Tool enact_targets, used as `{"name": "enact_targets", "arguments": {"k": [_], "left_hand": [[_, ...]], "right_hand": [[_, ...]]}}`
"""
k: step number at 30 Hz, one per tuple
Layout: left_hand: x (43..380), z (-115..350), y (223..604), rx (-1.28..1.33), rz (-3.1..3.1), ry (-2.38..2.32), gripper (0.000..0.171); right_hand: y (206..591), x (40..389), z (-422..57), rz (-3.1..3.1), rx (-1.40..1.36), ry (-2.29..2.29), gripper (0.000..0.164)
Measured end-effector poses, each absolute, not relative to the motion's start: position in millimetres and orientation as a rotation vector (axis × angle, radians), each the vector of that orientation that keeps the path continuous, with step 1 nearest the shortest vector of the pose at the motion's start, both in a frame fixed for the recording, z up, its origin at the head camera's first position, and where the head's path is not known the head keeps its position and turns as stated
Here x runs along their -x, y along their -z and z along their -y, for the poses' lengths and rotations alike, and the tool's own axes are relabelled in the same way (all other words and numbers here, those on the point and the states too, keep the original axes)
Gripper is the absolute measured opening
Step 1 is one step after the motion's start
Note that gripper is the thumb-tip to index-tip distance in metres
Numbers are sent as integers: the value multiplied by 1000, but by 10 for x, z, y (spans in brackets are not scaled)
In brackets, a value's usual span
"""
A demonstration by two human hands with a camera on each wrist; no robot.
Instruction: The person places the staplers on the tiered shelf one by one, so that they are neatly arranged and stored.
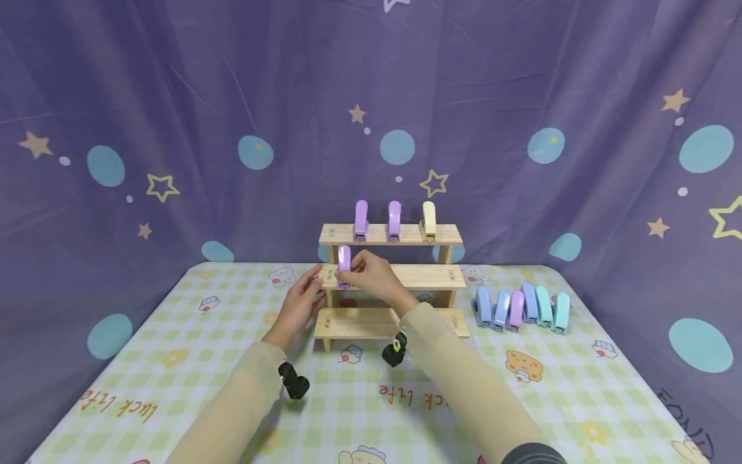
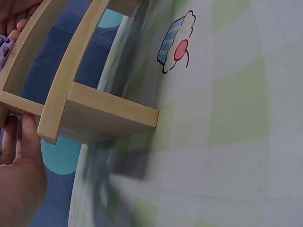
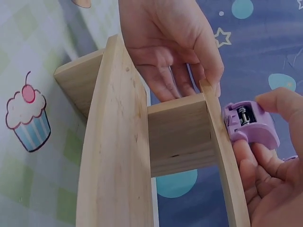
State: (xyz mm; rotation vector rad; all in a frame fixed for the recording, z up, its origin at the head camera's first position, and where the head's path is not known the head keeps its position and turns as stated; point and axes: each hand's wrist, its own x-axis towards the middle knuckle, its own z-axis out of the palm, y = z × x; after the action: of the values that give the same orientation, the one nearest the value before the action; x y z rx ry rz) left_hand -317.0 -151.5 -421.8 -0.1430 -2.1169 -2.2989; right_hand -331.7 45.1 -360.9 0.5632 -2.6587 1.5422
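A light purple mini stapler [image 1: 344, 258] stands upright at the left end of the middle tier of a wooden display shelf [image 1: 426, 277]. My right hand [image 1: 377, 278] pinches it between thumb and fingers. In the right wrist view the stapler [image 3: 251, 124] shows its metal spring, with its base right at the board's surface. My left hand [image 1: 297, 306] holds the left end of that same tier; the left wrist view has its fingers [image 2: 29, 137] at the board's end, partly hidden behind the wood. On the top tier are two purple staplers [image 1: 361, 220] and a cream one [image 1: 429, 220].
Right of the shelf, several staplers [image 1: 502, 310] in blue, purple and teal stand in a close row on the checked tablecloth [image 1: 220, 335]. The lowest tier [image 1: 359, 322] bears no stapler. A purple curtain [image 1: 324, 71] hangs behind the table.
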Motion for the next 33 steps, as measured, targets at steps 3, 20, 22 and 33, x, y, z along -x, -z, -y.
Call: {"name": "enact_targets", "arguments": {"k": [3, 20, 22, 33], "left_hand": [[3168, 1520, 4214, 155, 2117, 2303, 51], [3157, 1518, 4203, 163, 2131, 2273, 51], [3162, 1520, 4202, 160, 2131, 2272, 51], [3159, 1512, 4206, 148, 2124, 2289, 51]], "right_hand": [[3574, 3296, -428, 2672, -545, -1538, 33], [3531, 3314, -382, 2697, -482, -1501, 36], [3522, 3311, -383, 2700, -480, -1502, 36], [3544, 3304, -391, 2711, -482, -1501, 39]]}}
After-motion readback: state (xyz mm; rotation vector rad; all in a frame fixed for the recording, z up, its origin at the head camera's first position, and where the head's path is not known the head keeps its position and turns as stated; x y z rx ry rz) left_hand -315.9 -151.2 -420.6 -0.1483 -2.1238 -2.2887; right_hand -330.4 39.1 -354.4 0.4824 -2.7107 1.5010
